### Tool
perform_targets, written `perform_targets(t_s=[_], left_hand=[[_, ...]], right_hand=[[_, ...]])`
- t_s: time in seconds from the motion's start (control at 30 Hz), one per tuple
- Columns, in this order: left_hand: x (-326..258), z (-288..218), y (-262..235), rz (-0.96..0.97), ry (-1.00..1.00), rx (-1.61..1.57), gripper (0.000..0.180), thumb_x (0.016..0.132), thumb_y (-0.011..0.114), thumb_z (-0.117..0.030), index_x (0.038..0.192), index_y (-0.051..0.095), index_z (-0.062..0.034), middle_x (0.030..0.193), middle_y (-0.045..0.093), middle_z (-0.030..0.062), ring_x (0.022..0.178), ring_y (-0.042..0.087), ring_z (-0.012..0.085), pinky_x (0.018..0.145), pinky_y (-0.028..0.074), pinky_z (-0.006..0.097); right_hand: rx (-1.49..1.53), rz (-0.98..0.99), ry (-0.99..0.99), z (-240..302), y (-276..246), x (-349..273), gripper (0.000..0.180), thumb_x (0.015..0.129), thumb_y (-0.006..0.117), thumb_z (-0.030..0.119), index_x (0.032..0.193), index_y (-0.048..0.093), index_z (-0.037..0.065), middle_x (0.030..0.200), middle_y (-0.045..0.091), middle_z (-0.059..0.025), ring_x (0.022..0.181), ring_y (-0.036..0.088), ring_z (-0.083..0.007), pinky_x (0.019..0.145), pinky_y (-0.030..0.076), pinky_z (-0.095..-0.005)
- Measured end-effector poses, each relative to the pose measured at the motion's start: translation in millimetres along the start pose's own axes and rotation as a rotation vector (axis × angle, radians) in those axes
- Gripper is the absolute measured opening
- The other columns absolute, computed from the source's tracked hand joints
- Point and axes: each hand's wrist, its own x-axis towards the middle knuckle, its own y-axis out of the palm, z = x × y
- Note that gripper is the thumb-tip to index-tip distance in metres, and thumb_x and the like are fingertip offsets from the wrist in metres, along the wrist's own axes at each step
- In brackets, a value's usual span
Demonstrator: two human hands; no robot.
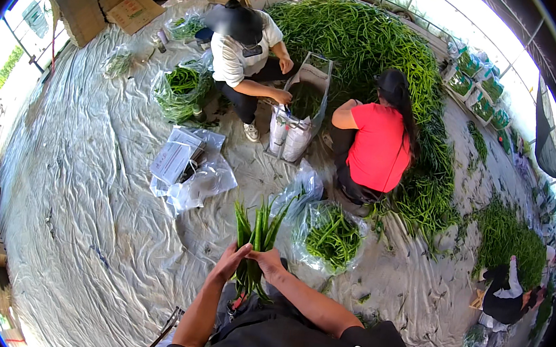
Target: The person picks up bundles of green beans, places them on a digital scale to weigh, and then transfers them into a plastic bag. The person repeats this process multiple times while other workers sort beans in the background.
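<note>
A bunch of long green chili peppers (258,231) stands upright between my two hands, close in front of my body. My left hand (234,260) wraps its left side, and my right hand (269,260) closes round it from the right. The pepper tips fan out above my fingers, and the rest of the bunch hangs below them. Just beyond my right hand lies an open clear plastic bag (302,257) with loose green peppers (333,240) in it. Another crumpled clear bag (301,191) touches it on the far side.
Two people crouch ahead at a white sack on a frame (290,137), beside a large heap of green peppers (367,37). A stack of printed sheets and plastic (178,156) lies on the grey ground sheet (103,223). Cardboard boxes (79,3) stand far left. Another person works far right.
</note>
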Motion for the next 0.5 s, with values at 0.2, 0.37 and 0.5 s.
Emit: perform_targets(t_s=[0.2,0.37,0.5], left_hand=[[53.0,-45.9,-6.2,0.236,-0.134,-0.495,0.056,0.096,0.061,-0.040,0.133,0.051,0.0007,0.125,0.062,0.0132,0.111,0.061,0.0224,0.096,0.050,0.038],[120.2,-83.1,-20.5,0.089,-0.225,-0.178,0.054,0.098,0.059,-0.042,0.130,0.056,0.0018,0.121,0.064,0.0113,0.107,0.063,0.0204,0.093,0.052,0.035],[190.5,-110.4,-49.1,0.159,-0.202,-0.190,0.060,0.100,0.051,-0.048,0.135,0.052,0.0008,0.125,0.062,0.0118,0.109,0.062,0.0210,0.095,0.050,0.035]], right_hand=[[0.065,0.169,-0.041,73.6,2.1,27.7,0.044,0.072,0.083,0.009,0.112,0.065,0.003,0.104,0.069,-0.0064,0.095,0.066,-0.0180,0.085,0.053,-0.0326],[0.040,0.168,0.025,102.2,20.6,87.6,0.051,0.072,0.084,0.007,0.119,0.064,0.002,0.109,0.069,-0.0067,0.098,0.065,-0.0192,0.089,0.051,-0.0335],[0.021,0.136,-0.032,149.9,40.8,140.1,0.046,0.072,0.082,0.004,0.115,0.066,0.002,0.108,0.069,-0.0074,0.099,0.066,-0.0195,0.088,0.052,-0.0337]])
